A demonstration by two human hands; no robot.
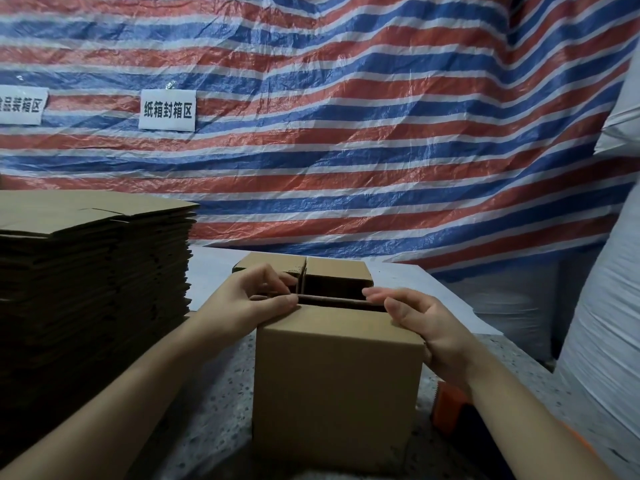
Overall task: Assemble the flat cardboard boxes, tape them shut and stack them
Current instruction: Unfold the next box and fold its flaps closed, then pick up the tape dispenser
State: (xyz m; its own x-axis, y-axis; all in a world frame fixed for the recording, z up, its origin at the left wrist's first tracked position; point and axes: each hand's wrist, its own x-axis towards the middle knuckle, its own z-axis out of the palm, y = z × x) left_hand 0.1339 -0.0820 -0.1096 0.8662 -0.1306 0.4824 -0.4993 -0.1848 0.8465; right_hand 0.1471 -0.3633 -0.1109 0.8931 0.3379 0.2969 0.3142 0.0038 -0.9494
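A brown cardboard box (337, 386) stands upright on the speckled table in front of me, its top partly open with a dark gap between the flaps. My left hand (247, 303) rests on the top left edge, thumb on the near flap and fingers curled over the inner flaps. My right hand (420, 325) presses on the top right corner of the near flap, fingers stretched along its edge. A tall stack of flat cardboard boxes (93, 282) rises at my left.
An orange tape dispenser (450, 408) lies on the table (211, 403) just right of the box, partly behind my right forearm. A red, white and blue striped tarp (346, 133) with two paper signs hangs behind. A large white wrapped roll (602, 323) stands at the right.
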